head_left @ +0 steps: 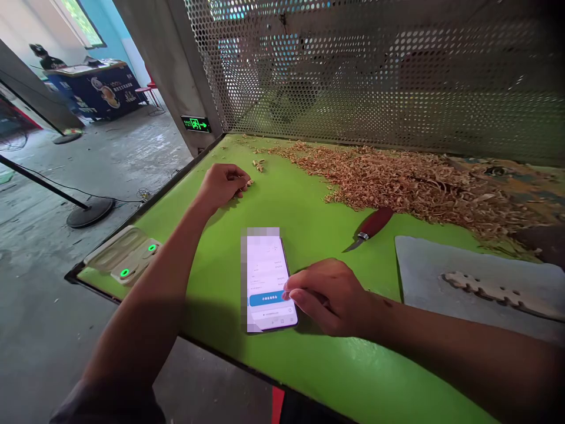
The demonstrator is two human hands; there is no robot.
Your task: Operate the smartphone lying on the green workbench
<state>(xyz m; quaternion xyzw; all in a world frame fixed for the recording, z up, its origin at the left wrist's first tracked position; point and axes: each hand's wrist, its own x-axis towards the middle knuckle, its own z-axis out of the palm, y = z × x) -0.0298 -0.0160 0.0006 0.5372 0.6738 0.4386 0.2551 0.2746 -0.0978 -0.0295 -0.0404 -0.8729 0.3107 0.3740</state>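
Observation:
A phone point(269, 277) with a lit screen lies on the green table point(229, 353); part of it is pixelated. My right hand point(329, 297) is at its lower right edge, fingers curled, with the fingertips over a blue button on the screen. My left hand point(224, 185) rests farther back on the table, its fingers pinched at a small pale wooden piece point(249, 183). Just behind that hand lies another small wooden piece point(258, 166). A carving knife point(373, 227) with a red handle lies to the right of the phone, its blade pointing left.
Wood shavings point(397, 182) are heaped along the perforated metal panel point(353, 76). At the right, a carved wooden strip point(494, 291) lies on a grey sheet point(424, 259). An open earbud case point(128, 253) sits near the left edge. Beyond, a person point(46, 59) is behind a blue counter.

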